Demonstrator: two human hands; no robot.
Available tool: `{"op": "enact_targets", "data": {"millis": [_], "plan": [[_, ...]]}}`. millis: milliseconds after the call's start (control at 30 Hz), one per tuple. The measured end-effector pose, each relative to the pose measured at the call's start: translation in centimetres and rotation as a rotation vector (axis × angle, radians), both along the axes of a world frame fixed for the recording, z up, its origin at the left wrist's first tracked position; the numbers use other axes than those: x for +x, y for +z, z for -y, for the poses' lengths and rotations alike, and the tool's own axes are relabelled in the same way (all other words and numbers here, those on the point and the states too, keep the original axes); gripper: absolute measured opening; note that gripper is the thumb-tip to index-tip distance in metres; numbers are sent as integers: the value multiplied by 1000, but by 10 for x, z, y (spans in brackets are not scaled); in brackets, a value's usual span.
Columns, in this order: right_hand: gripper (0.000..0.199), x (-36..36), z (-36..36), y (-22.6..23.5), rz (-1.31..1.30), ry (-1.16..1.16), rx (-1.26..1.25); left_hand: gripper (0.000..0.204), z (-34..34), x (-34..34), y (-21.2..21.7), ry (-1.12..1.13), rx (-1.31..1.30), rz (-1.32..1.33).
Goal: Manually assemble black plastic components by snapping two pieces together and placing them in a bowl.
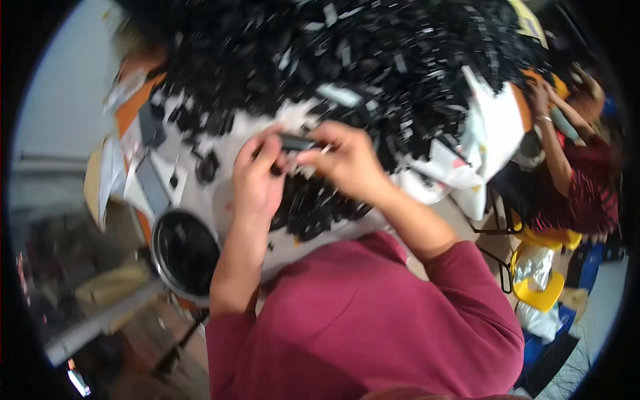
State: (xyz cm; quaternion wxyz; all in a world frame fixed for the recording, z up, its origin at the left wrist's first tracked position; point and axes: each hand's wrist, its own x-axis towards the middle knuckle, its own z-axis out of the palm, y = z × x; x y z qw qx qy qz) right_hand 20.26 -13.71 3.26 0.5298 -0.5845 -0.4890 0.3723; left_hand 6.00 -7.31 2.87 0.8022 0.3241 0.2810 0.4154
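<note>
A small, dark, oblong piece (297,141) is held up between my two hands, above the near part of the white-covered table. My left hand (259,173) is closed with its fingertips on the piece's left end. At the other end, the thumb and fingers of my right hand (350,160) are pinched together. Something thin and pale shows at the right fingertips, too blurred to name. Just below my hands lies a smaller heap of black parts (317,207). Beyond them spreads a large pile of similar black plastic pieces (373,47).
A round metal-rimmed bowl (185,253) with dark contents stands at left. Near it lies a grey flat phone-like thing (153,185). White plastic bags (497,127) sit at the table's right. Another person (577,173) works there, beside yellow stools (537,293).
</note>
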Motion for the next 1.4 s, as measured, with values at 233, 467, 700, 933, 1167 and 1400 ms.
{"op": "enact_targets", "data": {"millis": [233, 467, 700, 933, 1167, 1400], "plan": [[38, 15, -21, -4, 13, 249, -281, 22, -52, -8, 3, 180, -317, 158], [40, -3, -12, -18, 730, 221, -357, 13, -108, 2, -3, 234, -95, -66], [34, 39, 17, -37, 174, -108, -270, 24, -51, 8, -32, -300, 904, -1247], [45, 41, 20, -16, -83, -153, -107, 20, -55, 34, -32, -439, 1241, -1420], [37, 16, 1, -8, 251, -40, 244, 28, -28, 10, 20, -307, 698, -651], [40, 13, -2, 24, 552, -68, 568, 29, -25, -2, 29, -172, 898, -377]]}}
